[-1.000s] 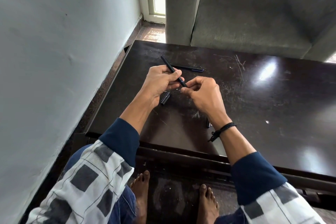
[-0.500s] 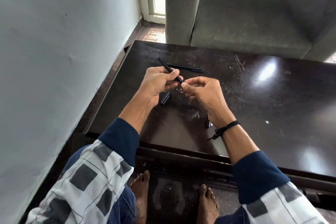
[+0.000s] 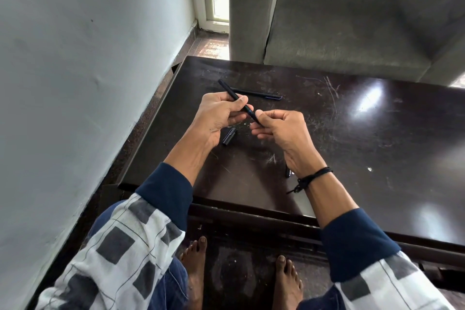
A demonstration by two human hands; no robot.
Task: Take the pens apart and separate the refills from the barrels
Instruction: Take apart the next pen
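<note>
The pen [image 3: 249,111] should feel light, thin and stiff, its smooth black plastic likely slippery. So I curl the fingers of my left hand [image 3: 216,118] round its barrel and pinch the near end between thumb and forefinger of my right hand [image 3: 284,131]. It slants just above the loose cap [image 3: 229,136]; another pen [image 3: 256,94] lies beyond that cap.

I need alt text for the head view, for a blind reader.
Two hands hold one black pen over a dark table: the left hand grips its middle, the right hand pinches its near end. A second pen and a cap lie on the table.
</note>
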